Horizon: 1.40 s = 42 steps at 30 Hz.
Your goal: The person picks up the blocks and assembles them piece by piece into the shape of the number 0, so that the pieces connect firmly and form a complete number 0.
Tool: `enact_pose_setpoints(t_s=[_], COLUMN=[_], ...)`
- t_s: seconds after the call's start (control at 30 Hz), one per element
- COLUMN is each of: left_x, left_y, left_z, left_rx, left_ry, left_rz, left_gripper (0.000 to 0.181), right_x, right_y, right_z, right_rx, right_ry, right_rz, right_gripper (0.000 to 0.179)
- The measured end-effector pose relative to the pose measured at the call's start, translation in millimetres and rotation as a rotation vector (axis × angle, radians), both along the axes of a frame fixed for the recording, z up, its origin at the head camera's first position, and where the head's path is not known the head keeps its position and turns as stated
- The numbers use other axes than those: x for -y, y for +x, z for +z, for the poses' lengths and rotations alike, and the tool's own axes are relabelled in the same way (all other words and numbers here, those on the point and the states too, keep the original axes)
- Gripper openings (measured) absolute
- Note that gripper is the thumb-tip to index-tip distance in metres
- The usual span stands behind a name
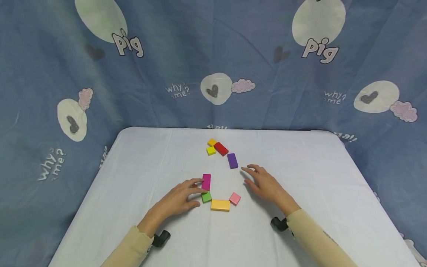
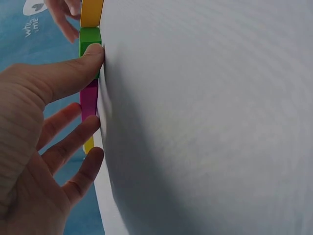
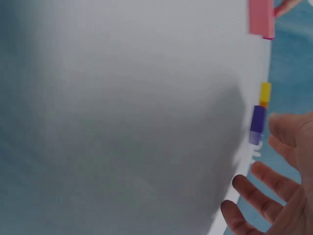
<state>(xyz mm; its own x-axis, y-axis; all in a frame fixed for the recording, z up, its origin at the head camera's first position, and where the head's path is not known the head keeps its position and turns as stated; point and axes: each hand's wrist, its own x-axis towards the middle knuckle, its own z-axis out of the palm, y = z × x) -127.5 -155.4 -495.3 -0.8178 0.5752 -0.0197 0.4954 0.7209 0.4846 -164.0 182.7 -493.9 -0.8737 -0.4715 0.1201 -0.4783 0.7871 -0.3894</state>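
At the left side of a loose ring of coloured blocks, my left hand [image 1: 180, 196] reaches in with fingers spread. Its fingertips meet the magenta block [image 1: 206, 182] near its join with the green block [image 1: 206, 197]; the thumb lies just left of the green one. From the left wrist, the thumb partly covers the green block [image 2: 89, 35]. My right hand [image 1: 265, 183] hovers right of the purple block [image 1: 232, 161], fingers loosely bent and holding nothing. A yellow-orange block [image 1: 220, 205] lies beside the green one, and a pink block [image 1: 235, 198] sits turned at its right end.
Farther back, a red block [image 1: 221, 149] touches a small orange-yellow block [image 1: 211, 142], with a yellow block [image 1: 211, 150] close by. All lie on a white-covered table [image 1: 150, 159]. A blue printed cloth [image 1: 186, 44] hangs behind and along both sides.
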Motion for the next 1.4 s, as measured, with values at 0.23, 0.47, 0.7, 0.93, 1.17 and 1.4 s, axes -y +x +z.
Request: enact_pose_setpoints(t_s=[0.23,0.47,0.7,0.93,1.17,1.4], left_x=[-2.0,-2.6,-5.3,-4.0,-3.7,-2.5], left_y=[-1.4,-0.6,0.3,-0.2,0.4,1.0], left_z=[-0.5,-1.1,0.1,0.2,0.2,-0.2], left_rx=[0.007,0.006,0.019,-0.005,-0.009,0.006], left_ry=[-0.010,-0.010,-0.024,-0.024,-0.021,-0.013], left_rz=[-0.003,0.003,0.013,0.015,0.021,0.023], left_gripper=[0.047,0.046,0.045,0.045,0.046,0.045], right_x=[8.1,16.5,18.5,20.2,21.1,23.1], right_y=[-14.7,-21.7,-22.1,-18.8,-18.1,-17.3], right_z=[-1.3,-1.6,-1.3,0.6,0.1,3.3], right_rx=[-0.009,0.031,0.078,0.072,0.042,0.017], right_ry=[0.030,0.090,0.128,0.139,0.136,0.109], right_rz=[0.063,0.115,0.100,0.100,0.094,0.085], right_gripper=[0.046,0.050,0.052,0.053,0.050,0.044])
